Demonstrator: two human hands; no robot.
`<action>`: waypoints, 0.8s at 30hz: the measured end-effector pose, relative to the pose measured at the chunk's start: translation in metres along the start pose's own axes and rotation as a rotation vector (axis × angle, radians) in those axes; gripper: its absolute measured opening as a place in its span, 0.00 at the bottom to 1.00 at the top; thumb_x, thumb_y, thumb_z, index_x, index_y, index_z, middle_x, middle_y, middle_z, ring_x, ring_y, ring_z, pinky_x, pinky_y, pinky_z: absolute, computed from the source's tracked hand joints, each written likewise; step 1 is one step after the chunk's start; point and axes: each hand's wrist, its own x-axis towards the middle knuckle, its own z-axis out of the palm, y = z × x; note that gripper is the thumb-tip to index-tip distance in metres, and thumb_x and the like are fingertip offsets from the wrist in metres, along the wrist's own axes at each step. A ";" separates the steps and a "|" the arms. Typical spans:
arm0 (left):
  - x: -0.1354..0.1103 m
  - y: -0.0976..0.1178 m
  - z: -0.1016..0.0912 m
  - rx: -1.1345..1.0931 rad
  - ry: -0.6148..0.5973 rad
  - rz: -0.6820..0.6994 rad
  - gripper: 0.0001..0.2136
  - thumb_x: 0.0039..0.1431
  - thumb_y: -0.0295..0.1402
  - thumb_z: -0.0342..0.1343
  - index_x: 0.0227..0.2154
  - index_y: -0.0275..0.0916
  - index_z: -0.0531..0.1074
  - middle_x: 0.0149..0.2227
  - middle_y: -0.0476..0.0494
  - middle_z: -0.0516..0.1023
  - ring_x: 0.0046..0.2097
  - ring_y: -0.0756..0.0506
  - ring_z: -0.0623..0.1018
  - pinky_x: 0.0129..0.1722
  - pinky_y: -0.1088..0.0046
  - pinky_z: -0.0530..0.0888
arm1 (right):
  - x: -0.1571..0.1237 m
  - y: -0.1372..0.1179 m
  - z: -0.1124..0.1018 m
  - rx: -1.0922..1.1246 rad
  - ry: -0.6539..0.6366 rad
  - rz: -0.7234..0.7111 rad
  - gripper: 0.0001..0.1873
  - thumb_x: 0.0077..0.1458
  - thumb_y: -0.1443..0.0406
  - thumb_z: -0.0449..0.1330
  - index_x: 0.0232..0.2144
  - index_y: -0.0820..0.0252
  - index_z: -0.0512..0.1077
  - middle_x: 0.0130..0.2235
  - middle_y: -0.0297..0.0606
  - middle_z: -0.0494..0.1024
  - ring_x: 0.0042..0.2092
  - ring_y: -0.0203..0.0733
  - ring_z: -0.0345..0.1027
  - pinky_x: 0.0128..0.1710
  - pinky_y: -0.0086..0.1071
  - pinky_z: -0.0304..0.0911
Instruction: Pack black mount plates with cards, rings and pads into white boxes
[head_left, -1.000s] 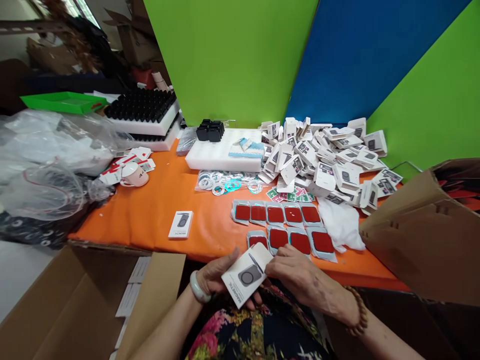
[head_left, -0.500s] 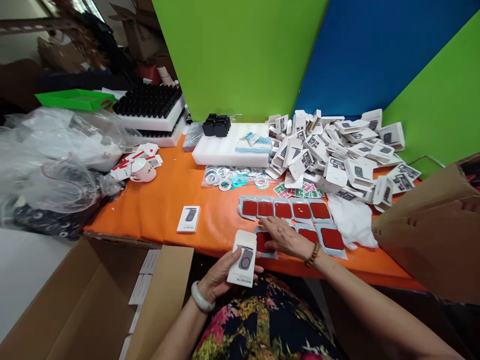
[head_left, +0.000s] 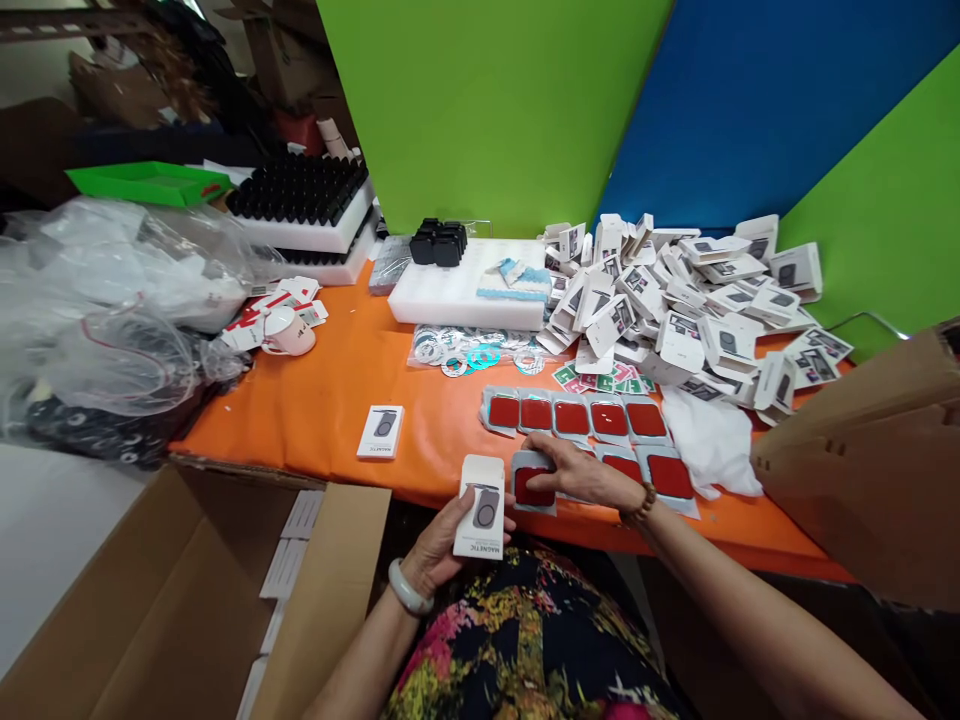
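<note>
My left hand (head_left: 442, 543) is wrapped round a white cardboard box (head_left: 480, 508) printed MAGNETIC with a picture of a dark device; its top flap stands up. Right beside it, my right hand (head_left: 577, 472) grips a red square pad in a clear-grey sleeve (head_left: 523, 490), thumb and fingers at its face and upper edge. That pad lies at the left end of the front row, near the table's front edge. Behind it runs a row of similar red pads (head_left: 572, 418). Another MAGNETIC box (head_left: 380, 432) lies flat to the left.
A heap of white boxes (head_left: 679, 310) fills the back right, near a white foam block (head_left: 465, 290). White cloth or plastic (head_left: 709, 440) lies right of the pads. Open cartons stand at lower left (head_left: 322, 590) and right (head_left: 862, 470). A pink cap (head_left: 288, 332) sits left.
My right hand has come down onto the front-left red pad and taken hold of it. The box in my left hand has shifted slightly left. The view has moved slightly.
</note>
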 end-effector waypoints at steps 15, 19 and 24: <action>0.018 -0.015 0.022 0.108 -0.176 -0.064 0.36 0.42 0.60 0.58 0.44 0.30 0.72 0.36 0.32 0.80 0.39 0.38 0.80 0.40 0.64 0.74 | -0.024 -0.041 -0.028 -0.090 0.147 -0.099 0.19 0.54 0.63 0.58 0.49 0.56 0.68 0.40 0.38 0.76 0.37 0.41 0.69 0.37 0.33 0.65; 0.021 -0.020 0.026 0.130 -0.236 -0.107 0.37 0.39 0.59 0.60 0.44 0.31 0.72 0.37 0.33 0.79 0.38 0.38 0.80 0.39 0.63 0.74 | -0.022 -0.048 -0.025 -0.128 0.118 -0.125 0.17 0.53 0.66 0.58 0.48 0.56 0.69 0.40 0.38 0.76 0.37 0.40 0.69 0.35 0.31 0.65; 0.022 -0.024 0.023 0.108 -0.267 -0.098 0.34 0.37 0.54 0.65 0.44 0.34 0.72 0.38 0.36 0.79 0.38 0.42 0.79 0.41 0.66 0.73 | -0.019 -0.040 -0.005 0.008 0.230 -0.166 0.18 0.53 0.67 0.57 0.47 0.57 0.67 0.37 0.36 0.76 0.36 0.39 0.69 0.35 0.33 0.65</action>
